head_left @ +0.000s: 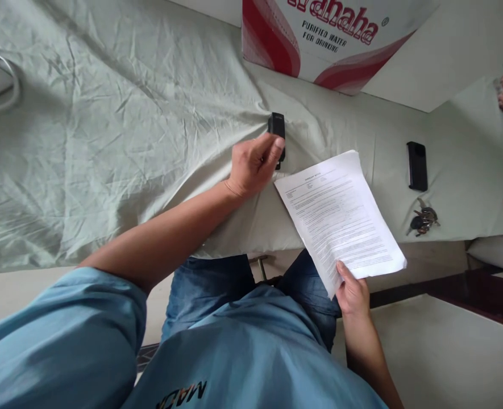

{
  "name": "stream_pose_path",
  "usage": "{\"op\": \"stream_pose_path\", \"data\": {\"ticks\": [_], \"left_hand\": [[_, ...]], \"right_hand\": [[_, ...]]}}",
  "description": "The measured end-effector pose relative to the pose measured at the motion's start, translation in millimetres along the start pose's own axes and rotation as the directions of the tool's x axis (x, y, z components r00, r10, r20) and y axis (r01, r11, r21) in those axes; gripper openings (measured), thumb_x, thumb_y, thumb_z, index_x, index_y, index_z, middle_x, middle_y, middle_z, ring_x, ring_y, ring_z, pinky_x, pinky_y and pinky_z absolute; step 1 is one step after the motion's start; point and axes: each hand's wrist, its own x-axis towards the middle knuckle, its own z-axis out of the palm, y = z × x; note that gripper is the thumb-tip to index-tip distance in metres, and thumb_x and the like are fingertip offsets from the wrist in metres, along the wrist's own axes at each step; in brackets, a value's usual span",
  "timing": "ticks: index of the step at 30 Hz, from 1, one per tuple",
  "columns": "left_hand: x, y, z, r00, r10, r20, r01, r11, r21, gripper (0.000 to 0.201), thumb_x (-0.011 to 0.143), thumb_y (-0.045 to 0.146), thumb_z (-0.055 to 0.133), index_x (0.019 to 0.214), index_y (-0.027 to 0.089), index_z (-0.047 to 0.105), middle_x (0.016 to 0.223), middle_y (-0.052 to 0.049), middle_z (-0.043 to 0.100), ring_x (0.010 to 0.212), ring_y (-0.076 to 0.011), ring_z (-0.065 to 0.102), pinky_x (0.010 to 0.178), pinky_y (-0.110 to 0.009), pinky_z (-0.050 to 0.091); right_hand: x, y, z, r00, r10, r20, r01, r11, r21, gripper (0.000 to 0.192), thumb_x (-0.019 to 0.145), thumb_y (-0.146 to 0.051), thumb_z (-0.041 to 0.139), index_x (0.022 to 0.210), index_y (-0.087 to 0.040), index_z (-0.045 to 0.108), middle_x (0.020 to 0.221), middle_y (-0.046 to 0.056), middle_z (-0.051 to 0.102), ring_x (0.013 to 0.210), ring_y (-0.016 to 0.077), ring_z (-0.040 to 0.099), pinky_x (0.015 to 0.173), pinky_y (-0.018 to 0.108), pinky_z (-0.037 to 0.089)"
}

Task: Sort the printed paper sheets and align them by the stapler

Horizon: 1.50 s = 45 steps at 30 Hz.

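Near the bed's front edge, the left hand [253, 165] pinches a small black clip-like thing [277, 126] against the wrinkled sheet [106, 142]. Just beside it, the right hand [352, 292] grips printed pages [340, 218] by their bottom corner. Further right lie a phone [417, 165] and keys [424, 218].

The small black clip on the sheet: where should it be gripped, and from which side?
Probably by its two long flat sides, near the lower end. The small black clip stands lengthwise away from the person, and the left hand already reaches it from below, fingers at that end. The cardboard box crowds the far side.
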Motion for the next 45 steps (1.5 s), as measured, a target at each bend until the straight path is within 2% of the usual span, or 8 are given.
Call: {"op": "stream_pose_path", "data": {"ticks": [4,8,13,21,26,30,33,45], "left_hand": [[15,-38,1.4,0.977,0.036,-0.212,-0.028,0.999,0.041,0.044,0.112,0.064,0.045,0.114,0.027,0.069,0.108,-0.007,0.066,0.1,-0.0214,0.062,0.096,-0.043,0.051],[22,-60,3.5,0.991,-0.084,-0.104,0.094,0.991,0.093,0.027,0.11,0.049,0.059,0.114,0.025,0.072,0.113,-0.008,0.07,0.104,-0.0224,0.068,0.097,-0.041,0.055],[13,-33,6.9,0.969,-0.23,0.085,0.223,0.971,0.084,0.023,0.097,0.022,0.061,0.116,0.022,0.075,0.088,-0.003,0.079,0.093,-0.0238,0.078,0.091,-0.038,0.06],[14,-17,3.8,0.948,-0.25,0.198,0.251,0.968,0.02,0.035,0.084,0.014,0.058,0.113,0.018,0.076,0.087,-0.005,0.082,0.09,-0.024,0.078,0.088,-0.036,0.062],[15,-27,4.9,0.964,-0.21,0.161,0.203,0.977,0.062,0.031,0.089,0.017,0.059,0.115,0.021,0.077,0.093,-0.005,0.082,0.091,-0.0237,0.076,0.094,-0.04,0.061],[18,-29,2.4,0.989,-0.087,0.117,0.076,0.993,0.095,0.032,0.098,0.024,0.063,0.126,0.027,0.076,0.136,-0.01,0.078,0.13,-0.0306,0.069,0.117,-0.049,0.053],[20,-27,0.9,0.979,0.014,0.202,-0.031,0.997,0.078,0.027,0.103,0.036,0.065,0.125,0.03,0.078,0.147,-0.009,0.074,0.15,-0.0331,0.058,0.128,-0.056,0.043],[20,-24,8.0,0.966,0.062,0.25,-0.081,0.995,0.066,0.024,0.101,0.037,0.07,0.118,0.027,0.083,0.139,-0.009,0.078,0.137,-0.03,0.065,0.127,-0.054,0.043]], "right_hand": [[-4,-1,9,1.0,0.022,0.014,-0.022,0.999,0.025,0.073,0.063,-0.032,0.103,0.132,-0.029,0.08,0.136,0.001,0.082,0.129,0.0217,0.076,0.109,0.032,0.064],[-6,-3,17,0.999,0.025,0.025,-0.026,0.999,0.047,0.069,0.064,-0.03,0.103,0.129,-0.028,0.081,0.135,0.001,0.082,0.126,0.0198,0.077,0.108,0.031,0.064],[-4,-3,26,1.0,-0.003,0.031,0.002,0.999,0.05,0.066,0.065,-0.031,0.102,0.128,-0.027,0.081,0.134,0.001,0.082,0.123,0.0188,0.078,0.108,0.03,0.064],[0,-7,31,0.997,-0.074,0.019,0.073,0.996,0.042,0.059,0.069,-0.031,0.099,0.125,-0.03,0.081,0.134,-0.002,0.082,0.128,0.0183,0.076,0.107,0.028,0.065],[-6,-8,34,0.998,-0.054,-0.017,0.055,0.995,0.08,0.067,0.067,-0.03,0.1,0.131,-0.03,0.079,0.141,0.0,0.08,0.131,0.0212,0.075,0.117,0.036,0.06],[-13,1,36,0.998,-0.058,-0.008,0.058,0.996,0.071,0.072,0.07,-0.032,0.099,0.138,-0.029,0.076,0.148,0.002,0.076,0.135,0.0243,0.073,0.128,0.046,0.052],[-17,7,37,0.999,-0.05,0.009,0.049,0.996,0.073,0.073,0.072,-0.033,0.098,0.142,-0.029,0.074,0.152,0.004,0.073,0.138,0.0256,0.071,0.13,0.05,0.049],[-29,14,51,0.999,-0.029,-0.02,0.03,0.995,0.091,0.07,0.07,-0.035,0.099,0.135,-0.026,0.078,0.142,0.006,0.079,0.137,0.0272,0.071,0.13,0.053,0.048]]}}
